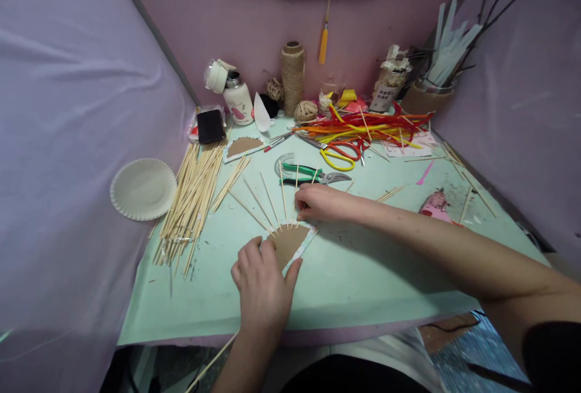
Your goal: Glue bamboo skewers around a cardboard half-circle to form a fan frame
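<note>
A half-round brown cardboard piece [287,247] with a pale frilled edge lies near the table's front. Several thin wooden sticks [258,202] fan out from its curved edge toward the back. My left hand [264,284] rests on its lower left, fingers spread and slightly bent, thumb by the right edge. Fingers and thumb of my right hand [320,202] are pinched together at the fan's right side, on a wooden stick [315,176] whose tip pokes out above. The stick's lower part is mostly hidden by that hand.
Behind the fan lie green-handled pruning shears [302,174], a protractor [284,164] and scissors [338,157]. A large stick bundle [188,199] and a paper plate [143,190] are left. Farther back stand a white bottle [238,102], a twine spool [293,78] and red-yellow strips [363,128].
</note>
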{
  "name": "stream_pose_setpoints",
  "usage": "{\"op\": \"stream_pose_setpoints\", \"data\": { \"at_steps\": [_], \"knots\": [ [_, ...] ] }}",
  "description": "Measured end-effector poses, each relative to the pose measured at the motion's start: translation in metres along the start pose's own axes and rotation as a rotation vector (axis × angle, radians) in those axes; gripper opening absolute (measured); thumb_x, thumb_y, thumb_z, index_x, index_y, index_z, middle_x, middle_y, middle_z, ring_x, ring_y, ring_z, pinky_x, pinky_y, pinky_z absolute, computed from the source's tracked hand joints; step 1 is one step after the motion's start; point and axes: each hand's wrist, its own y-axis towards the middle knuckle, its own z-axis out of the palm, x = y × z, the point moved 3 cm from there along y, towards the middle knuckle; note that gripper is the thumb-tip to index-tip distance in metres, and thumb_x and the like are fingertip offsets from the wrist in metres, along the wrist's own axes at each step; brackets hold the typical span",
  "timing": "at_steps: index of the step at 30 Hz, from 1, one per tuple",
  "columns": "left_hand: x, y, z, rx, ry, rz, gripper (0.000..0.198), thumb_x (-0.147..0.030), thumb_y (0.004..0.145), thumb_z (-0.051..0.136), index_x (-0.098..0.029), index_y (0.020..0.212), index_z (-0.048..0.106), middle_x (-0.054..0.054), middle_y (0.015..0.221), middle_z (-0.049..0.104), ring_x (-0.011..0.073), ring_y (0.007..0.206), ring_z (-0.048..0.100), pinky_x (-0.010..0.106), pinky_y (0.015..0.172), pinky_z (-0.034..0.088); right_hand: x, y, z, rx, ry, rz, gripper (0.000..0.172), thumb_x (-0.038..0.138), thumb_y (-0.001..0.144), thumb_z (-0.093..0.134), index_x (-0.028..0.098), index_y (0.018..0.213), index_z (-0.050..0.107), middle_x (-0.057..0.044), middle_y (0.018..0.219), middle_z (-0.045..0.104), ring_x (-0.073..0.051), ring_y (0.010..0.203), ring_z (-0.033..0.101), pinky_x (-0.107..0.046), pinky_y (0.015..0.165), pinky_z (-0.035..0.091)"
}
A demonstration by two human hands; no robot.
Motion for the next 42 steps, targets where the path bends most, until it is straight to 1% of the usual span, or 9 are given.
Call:
{"op": "stream_pose_setpoints", "data": {
  "at_steps": [12,32,42],
  "knots": [
    [-0.0001,-0.0004,-0.0007,-0.012,0.000,0.008,0.037,-0.046,0.087,0.064,-0.017,0.107,0.052,0.014,0.118,0.054,0.0322,0.110,0.050,0.048,0.088,0.043,0.0008,0.0005,-0.0010,0.020,-0.017,0.005,0.014,0.026,0.082,0.073,0.015,0.091,0.073,-0.009,0.099,0.067,-0.019,0.088,0.062,-0.023,0.070,0.040],
    [-0.0020,0.0004,-0.0021,-0.009,0.003,-0.001,0.036,-0.045,0.087,0.064,-0.017,0.107,0.053,0.013,0.118,0.054,0.0318,0.110,0.050,0.048,0.088,0.043,0.0007,0.0004,-0.0007,0.000,-0.017,-0.008,0.014,0.025,0.082,0.073,0.014,0.090,0.073,-0.009,0.098,0.068,-0.019,0.087,0.062,-0.023,0.069,0.040],
    [-0.0030,0.0012,-0.0039,0.030,0.001,-0.025,0.034,-0.044,0.088,0.063,-0.017,0.107,0.053,0.014,0.119,0.055,0.0316,0.111,0.049,0.048,0.090,0.042,0.0016,-0.0005,-0.0024,0.014,-0.011,-0.005,0.014,0.025,0.082,0.073,0.014,0.090,0.073,-0.010,0.099,0.067,-0.020,0.089,0.062,-0.023,0.071,0.040]
  ]
}}
